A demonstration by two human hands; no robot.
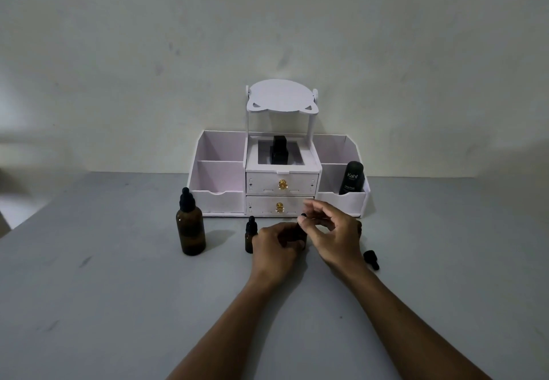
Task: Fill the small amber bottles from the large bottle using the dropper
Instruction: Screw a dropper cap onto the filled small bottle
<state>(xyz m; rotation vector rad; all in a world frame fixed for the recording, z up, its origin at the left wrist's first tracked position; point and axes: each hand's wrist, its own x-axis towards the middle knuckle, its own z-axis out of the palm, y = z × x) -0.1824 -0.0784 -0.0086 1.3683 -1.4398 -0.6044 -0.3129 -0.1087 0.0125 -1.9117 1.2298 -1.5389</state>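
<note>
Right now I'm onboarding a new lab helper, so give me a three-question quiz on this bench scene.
1. True or false: the large amber bottle still has its dropper cap on.
2. Where does the loose dropper cap lie? A) inside the white organizer B) on the table to the right of the right hand C) beside the large bottle
3. What does the left hand hold in its grip?

Key
1. True.
2. B.
3. A small amber bottle, mostly hidden by the fingers; the right hand pinches its dropper top. Another small capped bottle stands just left of it.
</note>
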